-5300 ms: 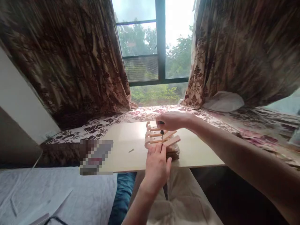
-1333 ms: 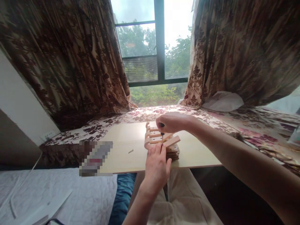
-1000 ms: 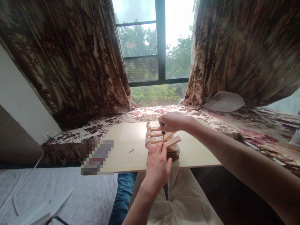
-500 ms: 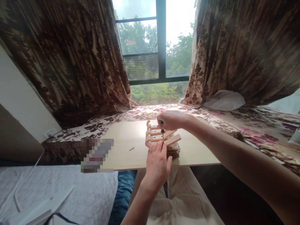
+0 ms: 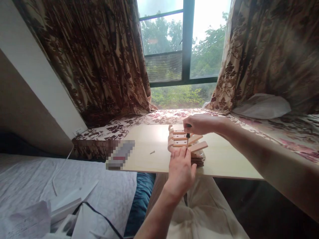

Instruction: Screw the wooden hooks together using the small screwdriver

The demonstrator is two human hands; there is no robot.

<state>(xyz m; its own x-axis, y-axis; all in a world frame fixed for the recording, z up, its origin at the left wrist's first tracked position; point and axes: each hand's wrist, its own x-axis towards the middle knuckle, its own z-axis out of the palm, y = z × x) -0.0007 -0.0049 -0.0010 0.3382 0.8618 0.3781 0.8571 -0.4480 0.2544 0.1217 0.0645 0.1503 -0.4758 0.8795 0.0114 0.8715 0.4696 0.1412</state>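
Note:
A small wooden slatted rack (image 5: 179, 141) lies on a pale wooden board (image 5: 149, 149) across my lap. My right hand (image 5: 199, 123) is closed round the handle of a small screwdriver (image 5: 187, 139), which stands upright with its tip down on a slat. My left hand (image 5: 181, 171) rests at the rack's near edge, fingers bent against the wood and steadying it. What lies under its fingertips is hidden.
A loose screw (image 5: 152, 152) lies on the board left of the rack. A blurred-out item (image 5: 120, 155) sits at the board's left corner. Floral curtains (image 5: 99, 59) and a window (image 5: 184, 49) stand behind. A white quilt (image 5: 50, 179), papers and a black cable (image 5: 99, 215) lie to the left.
The view has swung left, so board and hands appear further right in the picture. Both hands keep the same hold on the screwdriver and rack.

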